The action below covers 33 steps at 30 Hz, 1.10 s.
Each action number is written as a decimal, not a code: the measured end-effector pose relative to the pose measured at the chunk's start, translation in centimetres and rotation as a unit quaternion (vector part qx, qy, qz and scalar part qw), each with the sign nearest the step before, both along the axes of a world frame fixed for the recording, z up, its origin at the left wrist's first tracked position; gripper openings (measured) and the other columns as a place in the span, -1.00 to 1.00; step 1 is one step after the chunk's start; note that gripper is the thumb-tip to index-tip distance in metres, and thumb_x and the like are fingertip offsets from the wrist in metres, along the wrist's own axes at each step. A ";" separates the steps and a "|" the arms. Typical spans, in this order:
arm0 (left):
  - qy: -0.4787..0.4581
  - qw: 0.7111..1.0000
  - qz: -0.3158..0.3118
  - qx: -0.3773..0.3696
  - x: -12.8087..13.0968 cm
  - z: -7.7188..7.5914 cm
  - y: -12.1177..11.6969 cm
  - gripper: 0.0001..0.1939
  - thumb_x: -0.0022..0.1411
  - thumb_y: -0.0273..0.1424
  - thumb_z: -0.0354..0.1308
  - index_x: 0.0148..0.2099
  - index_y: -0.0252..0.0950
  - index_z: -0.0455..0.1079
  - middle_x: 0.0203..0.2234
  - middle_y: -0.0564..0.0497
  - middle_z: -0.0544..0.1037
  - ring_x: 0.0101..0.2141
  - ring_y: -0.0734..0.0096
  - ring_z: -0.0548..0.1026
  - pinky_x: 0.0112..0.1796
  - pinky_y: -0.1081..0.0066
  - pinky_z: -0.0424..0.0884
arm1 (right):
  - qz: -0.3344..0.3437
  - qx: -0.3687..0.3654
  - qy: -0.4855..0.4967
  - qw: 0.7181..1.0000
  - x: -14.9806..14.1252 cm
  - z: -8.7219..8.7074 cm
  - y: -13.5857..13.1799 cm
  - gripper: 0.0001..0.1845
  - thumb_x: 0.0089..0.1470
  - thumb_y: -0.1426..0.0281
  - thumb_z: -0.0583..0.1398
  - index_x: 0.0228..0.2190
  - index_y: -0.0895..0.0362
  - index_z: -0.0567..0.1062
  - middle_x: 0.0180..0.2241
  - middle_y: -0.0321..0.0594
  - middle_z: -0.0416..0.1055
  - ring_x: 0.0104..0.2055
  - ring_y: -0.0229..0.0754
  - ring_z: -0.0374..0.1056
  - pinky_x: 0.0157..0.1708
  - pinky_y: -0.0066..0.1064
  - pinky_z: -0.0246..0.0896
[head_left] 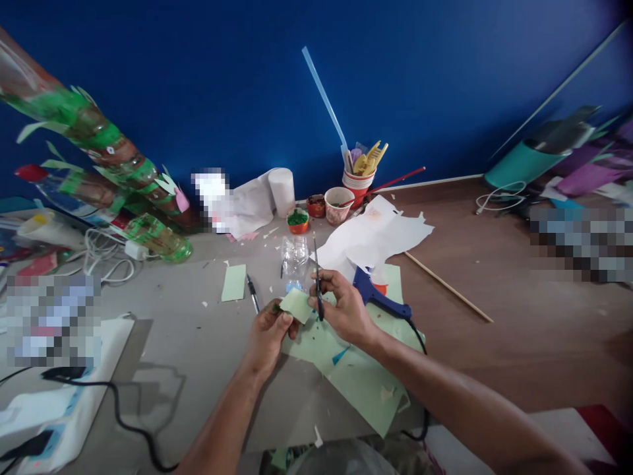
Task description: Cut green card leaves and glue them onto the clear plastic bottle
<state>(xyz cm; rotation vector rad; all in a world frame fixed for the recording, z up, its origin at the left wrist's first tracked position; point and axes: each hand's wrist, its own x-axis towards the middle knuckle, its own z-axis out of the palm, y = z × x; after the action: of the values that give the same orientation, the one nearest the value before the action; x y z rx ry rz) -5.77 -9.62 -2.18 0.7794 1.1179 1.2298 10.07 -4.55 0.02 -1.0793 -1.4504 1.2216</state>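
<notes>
Between thumb and fingers, my left hand (270, 335) holds a small piece of pale green paper (297, 305) over the table. My right hand (343, 307) is closed around the handles of scissors (317, 277), whose blades point up and away, just right of the paper. Larger sheets of green paper (368, 389) lie under and beside my hands, with small scraps on them. A blue glue gun (380, 297) rests right of my right hand, its black cord trailing toward me. Beyond the held paper lies a clear plastic bottle piece (295, 257).
A green paper rectangle (233, 283) and a pen (252, 292) lie to the left. Farther back stand paint cups (298, 221), a tissue roll (281, 191) and a cup of tools (359, 178). White paper (376, 231), a wooden stick (448, 285) and a power strip (93, 396) flank the work area.
</notes>
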 end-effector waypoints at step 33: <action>0.180 0.983 0.007 0.014 -0.3 0.3 -0.1 -0.74 0.05 -0.24 0.25 -0.50 -0.30 0.34 -0.73 0.14 0.32 -0.66 0.57 0.23 -0.58 0.50 0.11 | 0.070 -0.041 0.034 0.996 0.9 0.3 0.8 -0.57 -0.10 0.42 0.23 -0.13 0.15 0.32 -0.30 -0.15 0.50 -0.26 -0.18 0.40 -0.31 -0.35 0.32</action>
<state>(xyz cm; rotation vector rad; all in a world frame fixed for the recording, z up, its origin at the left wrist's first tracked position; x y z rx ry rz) -6.08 -9.73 -1.91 1.0467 1.4011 1.1440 10.97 -3.72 0.27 -0.9945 -1.4536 1.4139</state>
